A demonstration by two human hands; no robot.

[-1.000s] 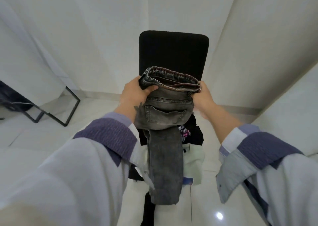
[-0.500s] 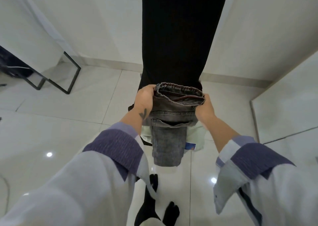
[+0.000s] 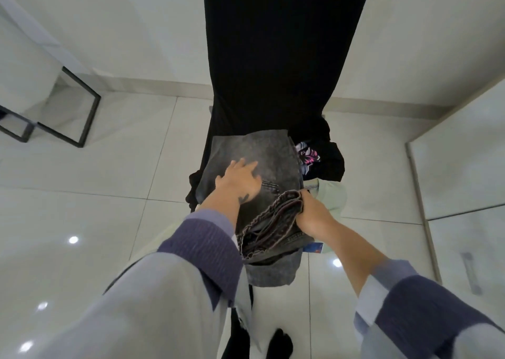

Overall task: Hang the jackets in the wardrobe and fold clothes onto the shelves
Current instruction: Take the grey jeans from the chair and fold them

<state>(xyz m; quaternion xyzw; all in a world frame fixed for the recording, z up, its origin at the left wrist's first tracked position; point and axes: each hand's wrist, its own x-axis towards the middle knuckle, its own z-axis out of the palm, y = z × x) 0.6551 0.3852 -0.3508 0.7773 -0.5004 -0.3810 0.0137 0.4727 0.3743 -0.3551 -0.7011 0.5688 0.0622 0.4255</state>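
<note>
No text, brand, number or sign can be read anywhere; the small blue tag [image 3: 314,247] beside the grey jeans [image 3: 254,154] is too blurred.

- black chair [image 3: 284,58], tall back, stands on pale glossy tile floor [image 3: 109,194]
- on seat: grey jeans [image 3: 254,156] laid flat on top, waistband end hanging off front edge
- beside jeans, rt side: black top w/ pink print [image 3: 319,156], pale green garment [image 3: 332,194]

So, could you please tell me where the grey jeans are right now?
Centre of the head view, the grey jeans lie on the black chair, under both hands, left of a black printed garment.
</note>
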